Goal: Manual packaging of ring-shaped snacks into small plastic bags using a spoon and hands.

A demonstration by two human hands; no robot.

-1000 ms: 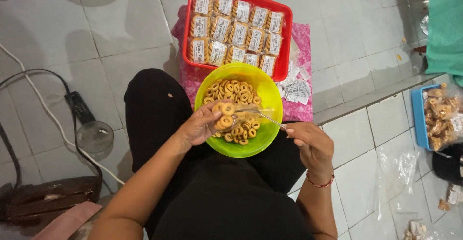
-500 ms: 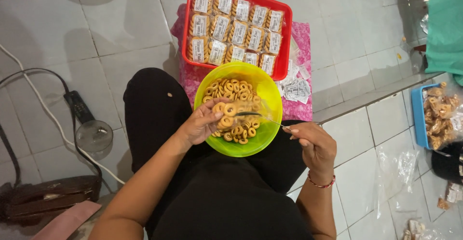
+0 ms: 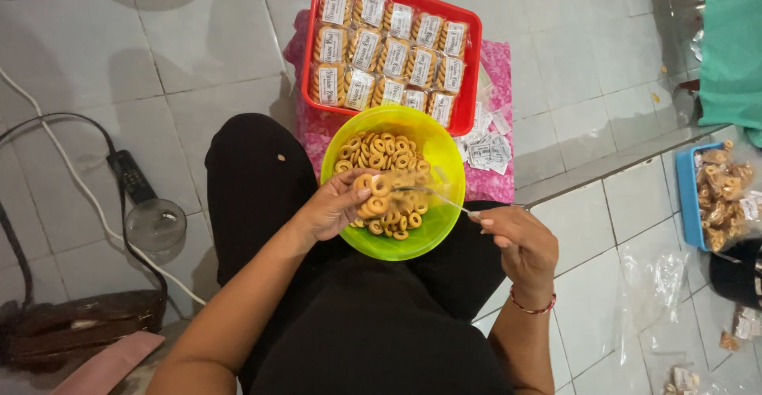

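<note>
Pale floor tiles (image 3: 198, 53) fill the head view, with a dark cable (image 3: 59, 125) at the left. On the person's lap rests a lime green bowl (image 3: 444, 165) full of ring-shaped cookies (image 3: 386, 150). The left hand (image 3: 329, 208) is curled over the bowl and pinches a small stack of rings (image 3: 373, 192) between thumb and fingers. The right hand (image 3: 520, 244) is closed around a thin metal utensil (image 3: 432, 196), whose tip lies among the cookies. Beyond the bowl, a red tray (image 3: 468, 69) with packed cookie bags (image 3: 389, 50) sits on a pink cloth (image 3: 496, 181).
</note>
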